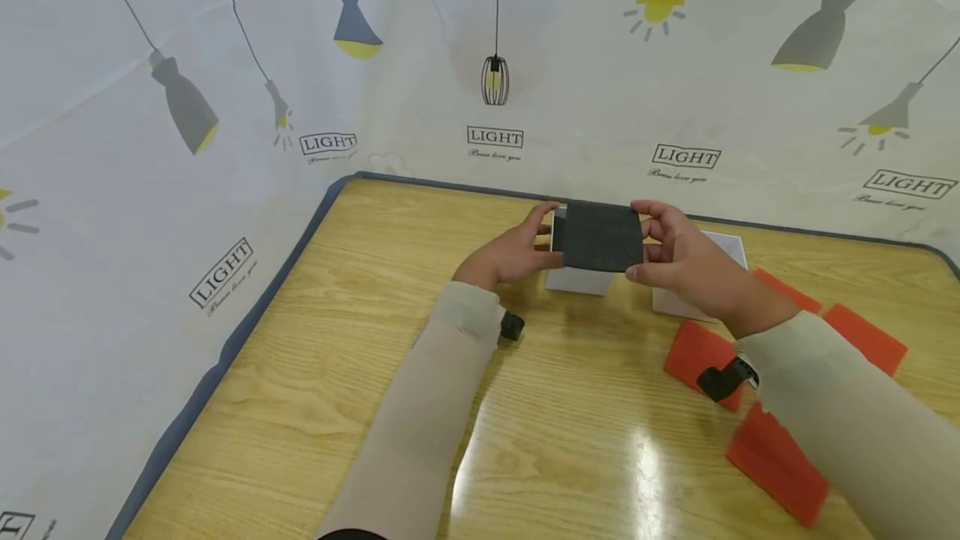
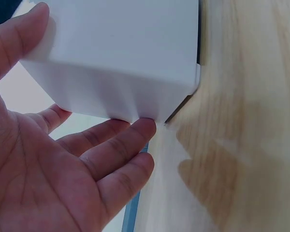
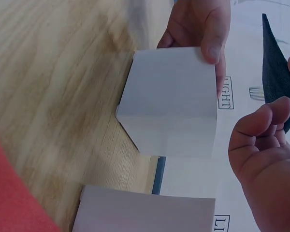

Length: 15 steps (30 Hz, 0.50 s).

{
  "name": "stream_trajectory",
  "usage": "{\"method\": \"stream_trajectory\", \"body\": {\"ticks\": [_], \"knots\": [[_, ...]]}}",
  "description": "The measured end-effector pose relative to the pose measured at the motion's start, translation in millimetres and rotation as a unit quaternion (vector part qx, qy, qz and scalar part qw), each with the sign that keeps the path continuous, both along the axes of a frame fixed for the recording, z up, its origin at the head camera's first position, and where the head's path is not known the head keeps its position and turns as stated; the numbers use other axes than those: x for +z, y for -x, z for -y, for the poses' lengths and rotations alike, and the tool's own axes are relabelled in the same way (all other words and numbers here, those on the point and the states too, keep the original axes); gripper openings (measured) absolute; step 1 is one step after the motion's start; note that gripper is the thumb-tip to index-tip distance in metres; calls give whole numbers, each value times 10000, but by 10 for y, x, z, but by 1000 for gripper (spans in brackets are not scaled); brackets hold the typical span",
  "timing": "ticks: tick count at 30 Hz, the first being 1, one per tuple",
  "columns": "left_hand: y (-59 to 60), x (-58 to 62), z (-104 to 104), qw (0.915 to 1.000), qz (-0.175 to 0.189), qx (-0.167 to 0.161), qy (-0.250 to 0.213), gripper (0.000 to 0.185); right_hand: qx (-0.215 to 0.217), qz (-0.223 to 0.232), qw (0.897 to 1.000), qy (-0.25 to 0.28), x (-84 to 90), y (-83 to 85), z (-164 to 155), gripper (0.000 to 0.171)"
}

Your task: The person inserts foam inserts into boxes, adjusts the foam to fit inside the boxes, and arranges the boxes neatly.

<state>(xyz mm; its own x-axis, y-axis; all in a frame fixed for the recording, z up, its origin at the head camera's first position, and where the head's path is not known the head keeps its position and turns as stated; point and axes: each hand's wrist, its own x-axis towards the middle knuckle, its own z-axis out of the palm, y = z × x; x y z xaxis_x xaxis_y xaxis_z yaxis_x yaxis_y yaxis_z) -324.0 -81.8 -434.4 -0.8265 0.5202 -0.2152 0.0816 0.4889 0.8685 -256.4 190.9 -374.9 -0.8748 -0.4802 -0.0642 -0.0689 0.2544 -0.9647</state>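
My left hand grips a white box by its left side, thumb on the near face and fingers round the other side, as the left wrist view shows. In that view the white box has its lower edge at the table. Between thumb and fingers my right hand pinches a thin black square sheet, slightly curved, felt-like in the right wrist view. From the head the sheet covers most of the box's top. A dark strip shows beside the box's left rim; what lies inside is hidden.
A second white box stands to the right, partly behind my right hand. Several red square sheets lie on the wooden table around my right forearm. A printed white curtain hangs along the table's blue back edge.
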Motion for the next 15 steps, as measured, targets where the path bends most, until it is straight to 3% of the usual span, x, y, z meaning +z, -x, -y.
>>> {"method": "stream_trajectory", "body": {"ticks": [8,15], "knots": [[29,-30,-5,9997,106,151,-155,101,-276,338,9956,-832,21,228,89,92],[26,-22,0,9998,136,26,-169,103,-431,308,9898,-1323,17,400,186,94]]}}
